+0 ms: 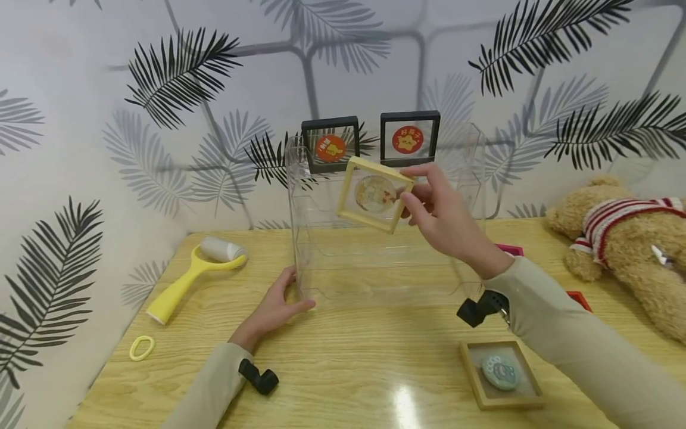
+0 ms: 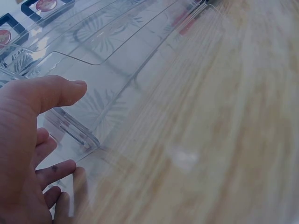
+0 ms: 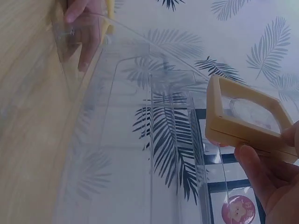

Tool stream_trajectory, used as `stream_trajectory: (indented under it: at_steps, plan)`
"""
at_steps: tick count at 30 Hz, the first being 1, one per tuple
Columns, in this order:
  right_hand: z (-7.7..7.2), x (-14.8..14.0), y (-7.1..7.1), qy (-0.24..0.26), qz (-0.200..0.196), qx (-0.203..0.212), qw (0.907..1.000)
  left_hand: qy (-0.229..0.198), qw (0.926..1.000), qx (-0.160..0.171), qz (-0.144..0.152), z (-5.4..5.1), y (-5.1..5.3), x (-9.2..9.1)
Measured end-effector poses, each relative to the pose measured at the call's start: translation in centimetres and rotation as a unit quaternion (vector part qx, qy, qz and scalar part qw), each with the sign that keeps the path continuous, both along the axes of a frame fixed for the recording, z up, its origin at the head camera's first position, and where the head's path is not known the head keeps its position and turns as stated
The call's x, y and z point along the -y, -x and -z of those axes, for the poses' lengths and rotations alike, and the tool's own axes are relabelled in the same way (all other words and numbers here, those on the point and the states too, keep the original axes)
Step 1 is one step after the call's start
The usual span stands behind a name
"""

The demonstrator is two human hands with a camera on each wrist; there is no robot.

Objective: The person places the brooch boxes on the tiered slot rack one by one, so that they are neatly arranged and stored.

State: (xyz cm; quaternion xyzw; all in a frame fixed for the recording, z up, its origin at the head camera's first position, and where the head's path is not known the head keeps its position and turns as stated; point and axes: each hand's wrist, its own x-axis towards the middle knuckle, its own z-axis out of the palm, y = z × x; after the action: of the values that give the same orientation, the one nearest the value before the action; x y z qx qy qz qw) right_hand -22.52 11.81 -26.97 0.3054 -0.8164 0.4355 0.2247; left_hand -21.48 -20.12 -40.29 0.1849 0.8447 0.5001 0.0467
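Note:
A clear tiered stand [image 1: 375, 262] rises from the table, with two black frames holding red round badges, one at left [image 1: 330, 145] and one at right [image 1: 409, 139], on its top tier. My right hand [image 1: 447, 217] pinches the right edge of a light yellow frame [image 3: 247, 116] with a round badge inside, tilted in front of the upper tiers. At the stand's lower left corner, my left hand [image 1: 274, 307] lies around the side, thumb in front; the left wrist view shows this hand [image 2: 28, 140] beside the clear edge [image 2: 88, 137].
A yellow-handled lint roller [image 1: 184, 286] and a yellow ring [image 1: 142, 348] lie at left. A wooden frame with a green badge [image 1: 502, 374] lies front right. A teddy bear [image 1: 632, 250] lies at right; a red item [image 1: 579, 300] and a pink one [image 1: 510, 249] show partly near the right arm.

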Motion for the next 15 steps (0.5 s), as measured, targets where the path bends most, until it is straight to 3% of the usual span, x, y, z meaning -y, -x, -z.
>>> stream_trajectory:
  at_steps: [8, 15]
  plan:
    - [-1.5, 1.5, 3.5, -0.042, 0.037, -0.039, 0.9977, -0.007, 1.0000, -0.007, 0.003, 3.1, 1.8, 0.9]
    - [-2.0, 2.7, 5.7, -0.057, 0.041, -0.065, 0.9954, -0.017, 0.9997, -0.013, 0.007, 3.3, 2.0, 1.1]
